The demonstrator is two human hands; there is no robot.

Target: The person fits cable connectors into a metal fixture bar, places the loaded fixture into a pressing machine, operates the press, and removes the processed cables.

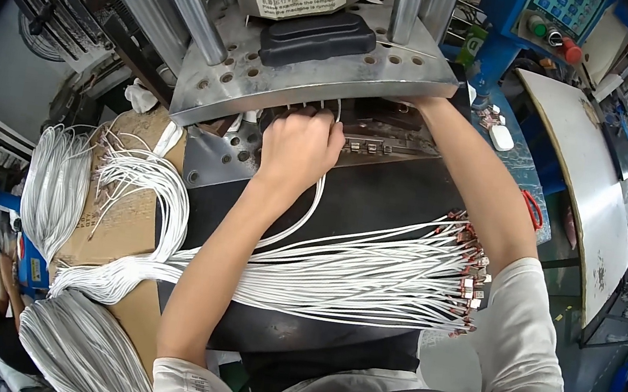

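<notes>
Upper centre, a white cable (319, 193) runs beside the left grip (299, 142); what that or the right grip (424, 103) grasps, I cannot tell.

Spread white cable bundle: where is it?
In the head view's middle, the bundle crosses the black surface under the left forearm, connector ends beside the right arm.

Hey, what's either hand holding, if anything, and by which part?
Cannot be told: a white cable passes beside the left hand, whose fingertips are hidden; the right hand is mostly hidden by the metal plate.
</notes>
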